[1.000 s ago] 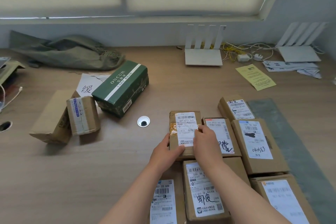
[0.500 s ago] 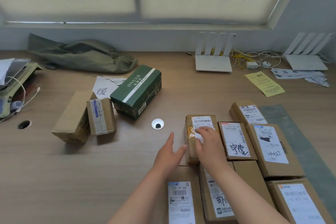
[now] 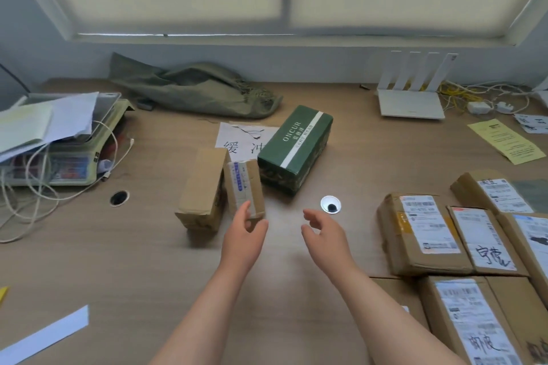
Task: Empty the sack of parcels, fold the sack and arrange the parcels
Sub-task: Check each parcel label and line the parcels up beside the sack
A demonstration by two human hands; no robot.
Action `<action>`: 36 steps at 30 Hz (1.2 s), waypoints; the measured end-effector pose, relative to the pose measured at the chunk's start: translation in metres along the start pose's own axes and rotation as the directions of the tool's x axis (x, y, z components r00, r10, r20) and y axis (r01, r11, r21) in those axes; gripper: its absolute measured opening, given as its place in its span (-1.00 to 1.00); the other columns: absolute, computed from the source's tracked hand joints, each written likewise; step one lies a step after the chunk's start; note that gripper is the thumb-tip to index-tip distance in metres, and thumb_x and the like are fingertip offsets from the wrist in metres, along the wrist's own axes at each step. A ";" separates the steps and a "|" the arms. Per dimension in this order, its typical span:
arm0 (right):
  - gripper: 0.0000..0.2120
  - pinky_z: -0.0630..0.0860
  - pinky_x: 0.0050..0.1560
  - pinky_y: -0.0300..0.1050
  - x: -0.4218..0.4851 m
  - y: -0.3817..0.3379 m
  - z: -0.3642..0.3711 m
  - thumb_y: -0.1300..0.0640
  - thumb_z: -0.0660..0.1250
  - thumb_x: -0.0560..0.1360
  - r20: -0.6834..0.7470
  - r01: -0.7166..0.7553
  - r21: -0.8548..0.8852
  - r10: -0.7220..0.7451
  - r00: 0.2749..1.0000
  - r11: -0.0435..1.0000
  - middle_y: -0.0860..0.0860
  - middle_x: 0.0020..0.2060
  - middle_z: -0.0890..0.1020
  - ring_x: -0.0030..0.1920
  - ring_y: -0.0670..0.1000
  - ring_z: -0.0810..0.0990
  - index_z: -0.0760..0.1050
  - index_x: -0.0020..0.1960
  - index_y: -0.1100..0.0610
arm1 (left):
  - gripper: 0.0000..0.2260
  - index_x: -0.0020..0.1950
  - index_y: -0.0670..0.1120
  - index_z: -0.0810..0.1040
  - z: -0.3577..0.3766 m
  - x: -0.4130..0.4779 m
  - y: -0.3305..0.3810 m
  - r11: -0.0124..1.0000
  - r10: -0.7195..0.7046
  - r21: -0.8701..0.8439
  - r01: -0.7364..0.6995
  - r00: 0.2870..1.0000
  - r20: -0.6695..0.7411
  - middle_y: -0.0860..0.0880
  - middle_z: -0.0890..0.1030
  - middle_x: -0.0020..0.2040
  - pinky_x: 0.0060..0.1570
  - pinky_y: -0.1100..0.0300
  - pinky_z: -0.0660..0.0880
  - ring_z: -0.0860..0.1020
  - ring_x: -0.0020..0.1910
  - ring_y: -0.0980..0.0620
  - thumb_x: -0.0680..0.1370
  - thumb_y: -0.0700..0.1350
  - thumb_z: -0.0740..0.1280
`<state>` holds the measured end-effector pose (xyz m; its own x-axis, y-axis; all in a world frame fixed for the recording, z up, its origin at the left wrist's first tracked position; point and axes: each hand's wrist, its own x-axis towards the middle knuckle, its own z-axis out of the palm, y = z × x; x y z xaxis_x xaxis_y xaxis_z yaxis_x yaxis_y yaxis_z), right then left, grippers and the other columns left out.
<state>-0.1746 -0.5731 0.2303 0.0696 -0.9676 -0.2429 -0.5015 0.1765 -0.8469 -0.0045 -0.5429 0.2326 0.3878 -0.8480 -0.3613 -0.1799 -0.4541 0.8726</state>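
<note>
Right at the middle of the wooden table (image 3: 118, 275), the left hand (image 3: 246, 235) sits at the near end of a small taped parcel (image 3: 243, 184). The parcel lies at twelve o'clock from the hand, its long side running away from the person. The thumb overlaps the parcel's near edge and the fingers (image 3: 260, 224) curl by its near right corner. Whether they actually pinch the parcel cannot be told. The parcel leans against a plain brown box (image 3: 203, 187) at its nine o'clock.

The right hand (image 3: 323, 231) hovers over bare wood at three o'clock from the left hand, well apart from the small parcel. Its fingers are loosely curled and spread, holding nothing. A round cable grommet (image 3: 330, 204) is just beyond it at twelve o'clock.

A green box (image 3: 295, 148) marked ONCUR stands at one o'clock from the small parcel, near it, partly on a white sheet (image 3: 237, 142) with large characters. The olive sack (image 3: 195, 92) lies crumpled and flat at twelve o'clock, against the far edge under the window.

At three to four o'clock from the right hand, the labelled parcels (image 3: 421, 234) lie side by side in rows, labels up, touching one another.
</note>
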 end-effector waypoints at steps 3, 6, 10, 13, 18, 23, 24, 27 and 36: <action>-0.60 0.41 0.25 -0.18 0.011 -0.017 0.027 0.18 0.27 0.56 0.027 -0.038 0.005 0.038 0.999 0.999 -0.05 0.29 0.57 0.27 -0.06 0.51 0.47 0.40 0.07 | -0.42 0.57 0.04 0.27 -0.026 0.019 -0.003 1.000 0.002 -0.002 -0.002 1.000 -0.005 0.11 0.47 0.37 0.32 0.14 0.41 0.49 0.32 0.10 0.57 -0.06 0.36; -0.53 0.41 0.34 -0.10 0.025 -0.032 0.048 0.16 0.27 0.56 0.065 -0.065 -0.009 0.066 0.996 0.998 -0.03 0.39 0.50 0.34 -0.02 0.48 0.39 0.47 0.07 | -0.43 0.55 0.07 0.29 -0.040 0.034 -0.006 1.000 -0.006 0.002 0.006 1.000 0.006 0.19 0.48 0.31 0.33 0.12 0.42 0.49 0.33 0.10 0.55 -0.05 0.35; -0.38 0.31 0.46 -0.04 0.037 -0.049 0.074 0.10 0.31 0.54 0.124 -0.122 0.005 0.121 0.985 0.993 -0.01 0.52 0.35 0.49 0.00 0.32 0.23 0.57 0.05 | -0.41 0.54 0.12 0.29 -0.046 0.046 -0.015 1.000 -0.011 0.020 0.008 0.988 0.152 0.13 0.52 0.37 0.33 0.09 0.43 0.48 0.36 0.07 0.51 0.03 0.35; -0.37 0.39 0.34 -0.16 0.038 -0.058 0.089 0.17 0.33 0.53 0.180 -0.140 0.064 0.126 0.975 0.988 -0.12 0.41 0.43 0.42 -0.01 0.41 0.22 0.56 0.01 | -0.21 0.61 0.14 0.11 -0.045 0.051 -0.020 0.998 -0.069 0.008 0.069 0.973 0.220 0.10 0.44 0.47 0.44 -0.04 0.37 0.40 0.44 0.02 0.42 0.20 0.33; -0.53 0.59 0.22 -0.07 0.039 -0.052 0.106 0.26 0.29 0.46 0.205 -0.115 0.177 0.078 0.976 0.977 -0.19 0.09 0.67 0.10 -0.15 0.64 0.50 0.29 -0.13 | -0.43 0.57 0.14 0.26 -0.047 0.058 -0.030 0.999 -0.038 -0.021 0.044 0.973 0.227 0.12 0.50 0.42 0.41 0.07 0.38 0.44 0.39 0.07 0.57 0.01 0.31; -0.55 0.62 0.11 -0.16 0.023 -0.051 0.109 0.32 0.31 0.45 0.159 -0.116 0.273 0.074 0.984 0.955 -0.13 0.06 0.70 0.07 -0.12 0.67 0.55 0.13 -0.19 | -0.45 0.49 0.20 0.35 -0.046 0.044 -0.039 0.997 -0.017 -0.065 0.030 0.980 0.199 0.18 0.55 0.34 0.38 0.11 0.43 0.50 0.32 0.16 0.49 0.01 0.31; -0.55 0.62 0.09 -0.16 0.019 -0.048 0.109 0.33 0.30 0.44 0.142 -0.116 0.291 0.077 0.987 0.950 -0.11 0.05 0.71 0.07 -0.11 0.68 0.56 0.11 -0.19 | -0.42 0.49 0.20 0.35 -0.044 0.040 -0.045 0.996 -0.018 -0.081 0.033 0.983 0.181 0.17 0.55 0.34 0.40 0.06 0.43 0.50 0.33 0.17 0.45 0.03 0.29; -0.56 0.63 0.11 -0.07 0.003 -0.038 0.111 0.36 0.28 0.46 0.087 -0.160 0.361 0.137 0.987 0.919 -0.07 0.09 0.67 0.08 -0.07 0.67 0.54 0.15 -0.13 | -0.34 0.51 0.20 0.30 -0.041 0.024 -0.059 0.992 -0.032 -0.115 0.045 0.993 0.117 0.15 0.50 0.39 0.41 0.01 0.42 0.47 0.37 0.15 0.39 0.08 0.30; -0.81 0.61 0.04 -0.06 -0.065 -0.025 0.079 0.31 0.29 0.55 0.013 -0.171 0.542 0.195 0.981 0.823 0.11 0.02 0.68 0.03 0.06 0.68 0.49 0.12 0.10 | -0.71 0.13 0.13 0.46 -0.035 -0.063 -0.051 0.949 -0.005 -0.313 -0.030 0.994 -0.110 -0.01 0.53 0.21 0.08 0.13 0.60 0.61 0.14 -0.02 0.56 -0.23 0.38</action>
<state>-0.0990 -0.5000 0.2297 -0.0186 -0.9121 -0.4095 0.0431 0.4085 -0.9117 0.0119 -0.4566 0.2227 0.4858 -0.8103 -0.3277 0.1012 -0.3203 0.9419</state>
